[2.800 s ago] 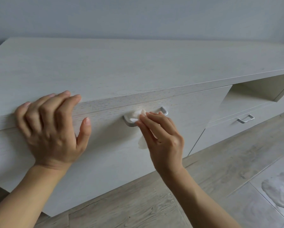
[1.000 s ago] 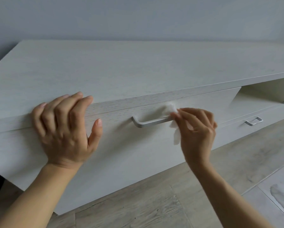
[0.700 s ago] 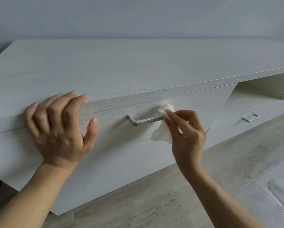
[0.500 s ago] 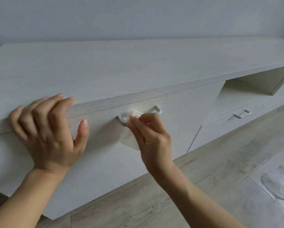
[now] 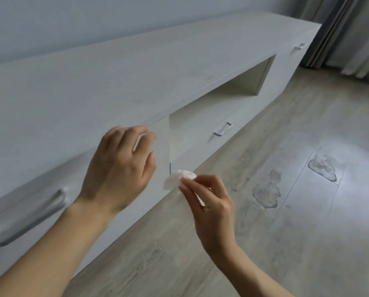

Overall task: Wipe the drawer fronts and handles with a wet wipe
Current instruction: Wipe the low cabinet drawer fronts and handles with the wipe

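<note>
A long pale wood cabinet (image 5: 115,78) runs from the lower left to the upper right. My right hand (image 5: 209,202) pinches a crumpled white wet wipe (image 5: 180,176) just off the right edge of the big left drawer front (image 5: 76,189). My left hand (image 5: 119,166) hovers in front of that drawer's upper right corner, fingers curled and apart, holding nothing. The drawer's metal handle (image 5: 27,215) is blurred at the far left. A lower drawer with a small metal handle (image 5: 223,129) lies further right. A third handle (image 5: 298,47) shows at the cabinet's far end.
An open shelf niche (image 5: 243,82) sits above the lower drawer. The wood-look floor (image 5: 286,232) carries wet patches (image 5: 266,191) to the right. Grey curtains (image 5: 350,35) hang at the upper right, beyond the cabinet's end.
My view has swung right along the cabinet. My right hand with the wipe has come off the left drawer's handle. My left hand has lifted from the cabinet's top edge and shifted right.
</note>
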A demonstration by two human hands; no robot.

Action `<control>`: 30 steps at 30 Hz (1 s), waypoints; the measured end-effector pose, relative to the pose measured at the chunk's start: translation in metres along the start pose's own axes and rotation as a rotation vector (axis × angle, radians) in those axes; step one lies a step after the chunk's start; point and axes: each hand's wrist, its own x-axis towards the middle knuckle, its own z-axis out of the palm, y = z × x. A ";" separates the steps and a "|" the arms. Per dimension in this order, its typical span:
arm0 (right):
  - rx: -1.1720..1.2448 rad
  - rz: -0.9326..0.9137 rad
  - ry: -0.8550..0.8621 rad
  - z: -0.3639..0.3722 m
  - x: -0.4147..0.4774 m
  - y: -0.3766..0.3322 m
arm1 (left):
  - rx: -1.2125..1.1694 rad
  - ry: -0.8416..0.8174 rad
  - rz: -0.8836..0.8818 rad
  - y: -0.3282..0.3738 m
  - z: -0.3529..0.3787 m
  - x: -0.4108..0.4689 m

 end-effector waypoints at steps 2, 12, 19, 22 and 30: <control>-0.059 0.060 0.018 -0.036 0.031 0.014 | -0.047 -0.096 0.017 0.025 0.005 0.034; -0.188 0.190 -0.094 -0.124 0.189 0.105 | -0.103 -0.437 -0.064 0.101 0.080 0.123; -0.183 0.233 -0.254 -0.100 0.243 0.202 | -0.051 -0.552 -0.229 0.106 0.184 0.125; -0.207 0.269 -0.346 -0.092 0.247 0.250 | 0.005 -0.732 -0.305 0.121 0.223 0.107; -0.122 0.208 -0.423 -0.029 0.245 0.362 | 0.052 -0.690 -0.493 0.137 0.310 0.111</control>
